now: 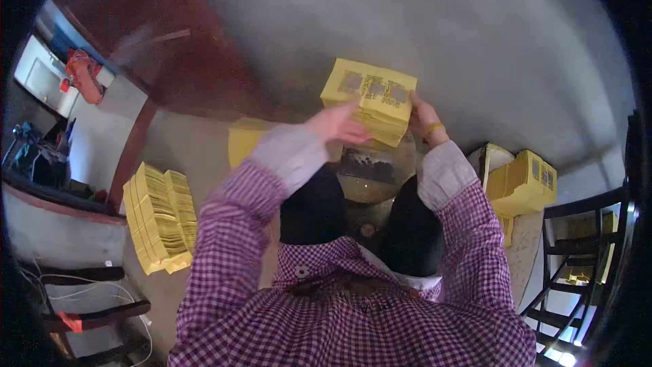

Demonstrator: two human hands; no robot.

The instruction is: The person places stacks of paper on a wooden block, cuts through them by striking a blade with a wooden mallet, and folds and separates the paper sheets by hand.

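A thick stack of yellow printed paper (380, 88), with dark lettering and grey square patches on its top sheet, sits in front of me by the wall. My right hand (425, 117) grips its right side, thumb near the top corner. At the front left of the stack is my left hand (343, 124), slightly blurred, its fingers apart and its thumb close to the paper's top edge. Whether it touches the paper I cannot tell. Beneath the stack, a dark rectangular block (367, 164) rests on a round worn surface (363, 194) between my knees.
Folded yellow paper bundles (156, 221) stand on the floor at left. More yellow paper (244, 143) lies partly behind my left arm. To the right are yellow stacks (523, 183) and a dark slatted chair (584, 258). Another dark rack with cables (95, 295) stands at lower left.
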